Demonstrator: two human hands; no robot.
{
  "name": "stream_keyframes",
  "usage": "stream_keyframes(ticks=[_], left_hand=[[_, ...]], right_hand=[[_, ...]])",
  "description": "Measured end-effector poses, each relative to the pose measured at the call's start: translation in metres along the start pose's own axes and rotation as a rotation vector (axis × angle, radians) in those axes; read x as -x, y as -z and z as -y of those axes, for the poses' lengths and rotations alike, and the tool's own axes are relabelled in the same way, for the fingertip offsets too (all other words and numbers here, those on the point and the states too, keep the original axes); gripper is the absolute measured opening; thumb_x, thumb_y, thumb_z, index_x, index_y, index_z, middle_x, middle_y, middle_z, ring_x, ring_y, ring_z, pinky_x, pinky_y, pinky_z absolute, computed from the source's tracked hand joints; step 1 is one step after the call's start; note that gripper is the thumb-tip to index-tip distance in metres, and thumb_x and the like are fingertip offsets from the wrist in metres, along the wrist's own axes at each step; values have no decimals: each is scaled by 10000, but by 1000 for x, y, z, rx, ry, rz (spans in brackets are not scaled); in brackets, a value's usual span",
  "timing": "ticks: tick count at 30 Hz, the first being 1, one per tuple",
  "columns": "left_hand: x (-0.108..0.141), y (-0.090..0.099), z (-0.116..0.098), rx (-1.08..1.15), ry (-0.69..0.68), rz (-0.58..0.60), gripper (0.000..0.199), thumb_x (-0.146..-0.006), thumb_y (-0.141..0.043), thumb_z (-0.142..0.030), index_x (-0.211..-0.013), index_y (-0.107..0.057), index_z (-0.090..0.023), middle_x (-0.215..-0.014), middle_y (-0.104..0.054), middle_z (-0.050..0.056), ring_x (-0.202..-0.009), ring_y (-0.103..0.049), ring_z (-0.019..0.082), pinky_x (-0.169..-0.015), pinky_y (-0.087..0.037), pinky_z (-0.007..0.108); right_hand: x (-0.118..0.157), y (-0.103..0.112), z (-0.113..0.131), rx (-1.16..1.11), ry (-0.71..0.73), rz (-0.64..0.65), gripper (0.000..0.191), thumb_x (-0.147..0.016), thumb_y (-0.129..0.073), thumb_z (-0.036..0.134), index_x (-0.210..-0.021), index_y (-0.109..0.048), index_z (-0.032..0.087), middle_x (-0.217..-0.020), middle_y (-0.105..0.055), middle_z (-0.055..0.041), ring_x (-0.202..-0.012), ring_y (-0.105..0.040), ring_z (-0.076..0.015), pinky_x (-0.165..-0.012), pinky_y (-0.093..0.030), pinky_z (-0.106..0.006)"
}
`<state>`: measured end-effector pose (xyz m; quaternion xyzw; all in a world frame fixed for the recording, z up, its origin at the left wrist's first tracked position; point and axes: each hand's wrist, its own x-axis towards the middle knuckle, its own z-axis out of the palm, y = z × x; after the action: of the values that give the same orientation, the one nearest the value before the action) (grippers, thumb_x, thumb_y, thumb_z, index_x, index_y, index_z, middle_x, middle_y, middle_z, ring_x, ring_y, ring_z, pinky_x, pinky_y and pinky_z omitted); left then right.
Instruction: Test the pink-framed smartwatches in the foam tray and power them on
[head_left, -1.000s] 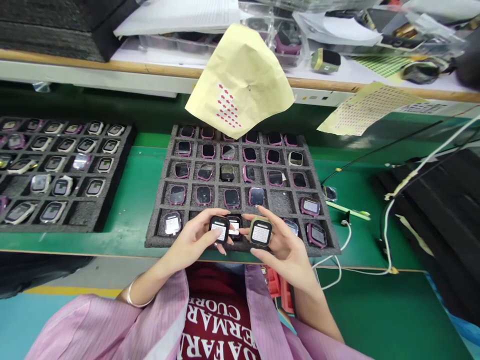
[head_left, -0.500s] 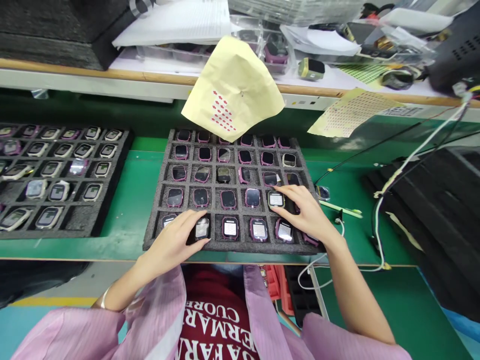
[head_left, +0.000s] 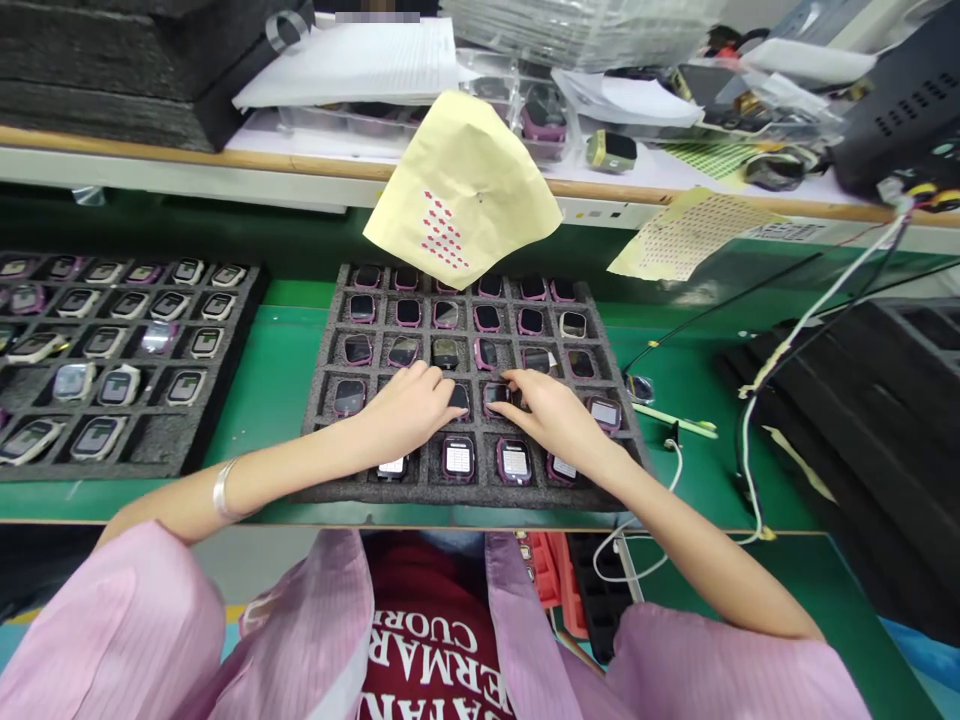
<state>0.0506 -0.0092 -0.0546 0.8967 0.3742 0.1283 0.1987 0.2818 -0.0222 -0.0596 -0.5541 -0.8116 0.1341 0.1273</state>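
Observation:
A dark foam tray (head_left: 341, 490) of small compartments lies in front of me, holding several smartwatches, many with purple cases. My left hand (head_left: 411, 408) reaches over its second row from the front; thumb and fingers close on the sides of a smartwatch (head_left: 460, 400), which they partly cover. One compartment to the right, my right hand (head_left: 551, 415) pinches a dark-screened smartwatch (head_left: 496, 396) between thumb and fingers. Both watches sit in their compartments. In the front row, a watch with a lit white screen (head_left: 458, 458) lies beside another lit watch (head_left: 514, 461).
A second foam tray (head_left: 191, 400) with several watches stands at the left. Yellow sticker paper (head_left: 465, 190) hangs from the shelf edge over the tray's back. On the right are a white cable (head_left: 759, 450), a green stick (head_left: 675, 420) and stacked black foam (head_left: 847, 420).
Both hands have moved inward to the two middle watches of the second row from the front. My left hand left a front-row watch; my right hand left a lit watch farther right.

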Motion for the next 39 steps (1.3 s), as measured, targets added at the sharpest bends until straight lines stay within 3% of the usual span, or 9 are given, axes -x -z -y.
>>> stream_keyframes(ticks=[4,9,14,17,20,23,27,33,39], left_hand=[[-25,-15,1,123,97,-20,168,-859,-588,-265,-843,-613,-100,-866,-601,159,-928,-550,323,-867,-414,463],[-27,-14,10,249,120,-5,227,-788,-677,-363,-796,-626,-143,-750,-601,53,-745,-579,227,-731,-457,359],[-27,0,10,1012,214,-87,209,-737,-723,-309,-779,-599,-146,-904,-655,55,-856,-624,181,-809,-476,336],[-33,11,8,1409,340,-134,249,-722,-752,-290,-846,-604,-132,-855,-682,42,-761,-642,142,-781,-485,313],[-42,18,9,1575,386,-165,284,-742,-741,-282,-950,-656,-109,-817,-677,44,-702,-619,118,-692,-480,261],[-48,18,8,1604,437,-156,305,-771,-703,-282,-1011,-667,-97,-754,-638,33,-639,-570,103,-583,-446,230],[-47,12,1,1506,479,-120,377,-799,-667,-307,-1111,-600,-106,-719,-605,13,-610,-547,110,-553,-430,241],[-40,1,1,1221,426,-24,377,-809,-610,-220,-1169,-526,-145,-676,-551,-47,-513,-476,81,-545,-407,240],[-34,-7,6,1028,361,-73,325,-802,-592,-175,-1126,-565,-178,-1068,-639,52,-947,-588,184,-857,-448,309]], right_hand=[[6,-5,-5,-172,-101,-74,322,-835,-661,362,-1073,-614,151,-791,-642,-48,-644,-566,-190,-645,-469,-328],[5,2,-8,-383,-28,-27,264,-813,-672,411,-915,-706,169,-815,-623,-61,-701,-569,-188,-651,-468,-329],[-4,26,3,-1014,-51,109,210,-801,-707,360,-871,-628,178,-1078,-675,-102,-1035,-636,-234,-906,-488,-402],[-15,41,6,-1326,-154,106,217,-812,-698,341,-898,-576,183,-855,-724,-63,-756,-701,-198,-700,-560,-348],[-29,47,6,-1399,-239,-10,229,-777,-715,320,-891,-582,172,-708,-698,-35,-466,-568,-111,-363,-376,-185],[-41,43,3,-1390,-293,16,236,-772,-710,291,-939,-605,162,-709,-687,-27,-400,-423,-53,-314,-229,-156],[-42,28,-4,-1503,-310,211,345,-811,-685,290,-1126,-616,170,-853,-698,-52,-466,-485,-65,-375,-368,-177],[-30,11,-14,-1684,-319,398,357,-867,-651,291,-1212,-613,206,-750,-665,-14,-576,-626,-115,-508,-498,-217],[-25,13,-11,-1690,-274,370,330,-852,-679,273,-1169,-639,191,-825,-690,-36,-529,-600,-93,-490,-504,-216]])
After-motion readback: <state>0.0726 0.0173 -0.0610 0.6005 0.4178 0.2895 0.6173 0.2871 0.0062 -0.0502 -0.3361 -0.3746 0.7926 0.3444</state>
